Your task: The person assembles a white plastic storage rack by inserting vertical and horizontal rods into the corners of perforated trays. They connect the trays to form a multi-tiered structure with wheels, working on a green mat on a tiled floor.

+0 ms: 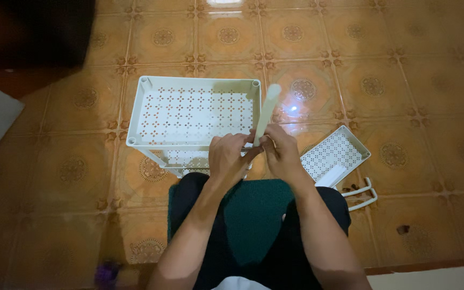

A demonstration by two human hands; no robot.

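Observation:
A white plastic rack (138, 113) with a perforated shelf stands on the tiled floor in front of me. Both my hands meet at its near right corner. My right hand (281, 151) grips the lower part of a white plastic tube (268, 110) that rises tilted away from me. My left hand (231, 157) is closed around the tube's bottom end by the shelf's corner; the joint itself is hidden under my fingers.
A second white perforated shelf (335, 153) lies tilted on the floor to the right, with another white tube (331, 176) and curved white handles (362, 194) beside it. A dark object fills the far left corner. I sit on a green cushion (256, 215).

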